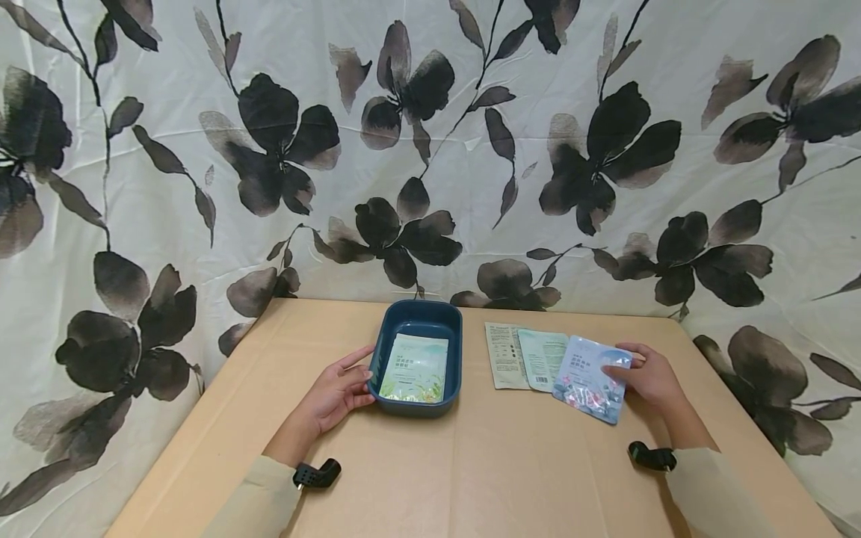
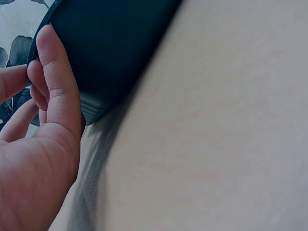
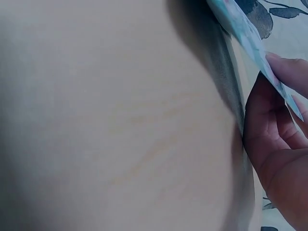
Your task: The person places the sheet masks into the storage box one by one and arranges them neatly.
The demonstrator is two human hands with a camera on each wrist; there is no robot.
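Observation:
A dark blue rectangular tub (image 1: pixel 456 359) stands on the table with a pale green printed sachet (image 1: pixel 413 368) lying inside. Against the tub's left side rests my left hand (image 1: pixel 339 392); its thumb (image 2: pixel 57 82) touches the outer wall near the rim, and the other fingers are loosely bent. My right hand (image 1: pixel 649 377) pinches a blue flowered sachet (image 1: pixel 592 377) by its right edge, thumb on the front face. In the right wrist view the sachet (image 3: pixel 245 38) appears nearly edge-on, tilted above the table.
Left of the blue sachet, a light teal sachet (image 1: pixel 543 359) overlaps a whitish sachet with printed text (image 1: pixel 506 357) on the tan table (image 1: pixel 511 471). A floral curtain (image 1: pixel 498 209) hangs behind the table's back edge. Black bands (image 1: pixel 318 474) are worn on both wrists.

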